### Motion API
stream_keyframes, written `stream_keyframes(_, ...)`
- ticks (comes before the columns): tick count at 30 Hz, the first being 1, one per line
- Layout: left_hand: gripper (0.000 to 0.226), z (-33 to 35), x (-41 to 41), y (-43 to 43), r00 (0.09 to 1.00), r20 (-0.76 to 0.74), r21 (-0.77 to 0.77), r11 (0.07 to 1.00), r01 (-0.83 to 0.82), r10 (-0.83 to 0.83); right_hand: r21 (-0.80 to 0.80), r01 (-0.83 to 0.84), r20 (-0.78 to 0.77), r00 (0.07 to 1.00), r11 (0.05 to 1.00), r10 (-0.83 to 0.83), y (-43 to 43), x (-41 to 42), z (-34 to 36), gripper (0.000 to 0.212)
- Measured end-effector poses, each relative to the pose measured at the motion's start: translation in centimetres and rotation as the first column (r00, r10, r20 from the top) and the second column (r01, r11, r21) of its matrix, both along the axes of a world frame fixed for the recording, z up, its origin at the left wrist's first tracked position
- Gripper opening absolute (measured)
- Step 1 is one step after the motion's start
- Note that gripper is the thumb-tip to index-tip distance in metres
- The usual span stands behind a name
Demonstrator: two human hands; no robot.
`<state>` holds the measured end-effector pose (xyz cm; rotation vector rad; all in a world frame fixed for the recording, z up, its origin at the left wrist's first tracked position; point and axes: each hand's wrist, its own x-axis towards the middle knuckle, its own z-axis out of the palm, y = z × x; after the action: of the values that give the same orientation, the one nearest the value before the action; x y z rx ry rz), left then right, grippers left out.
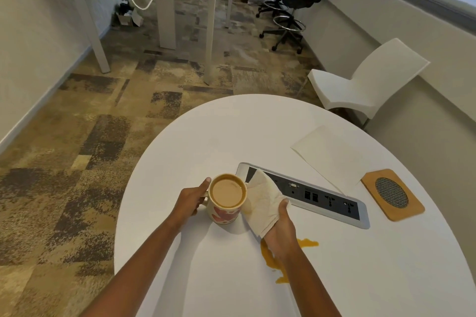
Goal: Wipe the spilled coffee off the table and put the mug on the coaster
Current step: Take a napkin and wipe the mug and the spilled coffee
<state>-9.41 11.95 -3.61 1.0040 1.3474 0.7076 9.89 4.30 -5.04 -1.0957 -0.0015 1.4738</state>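
The left hand (190, 199) is curled round the handle side of the mug (226, 198), thumb up by the rim, fingers closed out of sight behind it. The mug, full of milky coffee, sits low and centre in the frame on the white table (206, 136). The right hand (279, 229) has its fingers closed on a crumpled tissue (262, 201), stained tan, which is pressed against the mug's right side. Under that wrist the spill (307, 243) lies orange-brown on the tabletop, trailing down toward the lower edge. The coaster (392, 194) lies at centre right, well apart from the mug, past the socket panel (322, 197). A flat napkin (332, 157) lies above it, one corner just beside the coaster.
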Motion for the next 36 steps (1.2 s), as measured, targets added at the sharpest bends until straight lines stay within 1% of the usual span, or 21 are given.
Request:
stream_keyframes(4,0.046,-0.1,0.1,-0.7,0.995,0.098,-0.035,0.999,-0.032,0.036,0.027,0.001,0.02,1.0,1.0,-0.001,0.2,-0.5,0.3,0.055)
stream_keyframes(7,0.046,0.0,0.0,-1.0,0.991,0.133,-0.044,0.999,-0.026,0.031,-0.033,-0.047,0.159,0.986,0.998,0.051,0.6,-0.9,0.6,0.046)
stream_keyframes(9,0.046,0.1,-0.1,-1.2,0.988,0.15,-0.049,0.999,-0.02,0.028,-0.057,-0.058,0.244,0.967,0.997,0.071,0.8,-1.0,0.6,0.044)
stream_keyframes(13,0.042,0.1,-0.3,-1.6,0.982,0.178,-0.071,0.996,-0.044,0.056,-0.095,0.006,0.35,0.936,0.995,0.028,0.6,-0.5,0.6,0.042)
stream_keyframes(18,0.041,0.0,-0.4,-1.9,0.973,0.21,-0.102,0.992,-0.07,0.091,-0.139,0.052,0.409,0.912,0.989,0.01,-0.7,0.1,0.2,0.041)
stream_keyframes(23,0.04,0.1,-0.9,-2.2,0.961,0.246,-0.119,0.988,-0.098,0.125,-0.159,0.052,0.418,0.908,0.986,0.019,-1.4,-0.3,0.2,0.04)
stream_keyframes(28,0.035,1.7,-1.2,-1.8,0.958,0.272,-0.096,0.993,-0.071,0.095,-0.129,0.012,0.429,0.902,0.992,0.045,-1.5,-1.5,1.1,0.041)
stream_keyframes(31,0.035,3.6,-1.2,-1.7,0.958,0.278,-0.081,0.996,-0.047,0.068,-0.081,-0.029,0.415,0.908,0.996,0.06,-1.4,-2.2,1.9,0.045)
stream_keyframes(33,0.034,4.9,-1.1,-1.7,0.955,0.293,-0.074,0.997,-0.036,0.056,-0.039,-0.053,0.376,0.924,0.998,0.064,-1.3,-2.6,2.6,0.044)
stream_keyframes(34,0.034,5.6,-1.0,-1.7,0.951,0.303,-0.069,0.997,-0.034,0.053,-0.004,-0.059,0.33,0.942,0.998,0.057,-1.2,-2.8,3.0,0.042)
stream_keyframes(36,0.032,7.0,-0.6,-1.7,0.947,0.318,-0.06,0.998,-0.032,0.049,0.081,-0.053,0.189,0.981,0.995,0.037,-0.9,-3.5,3.7,0.04)
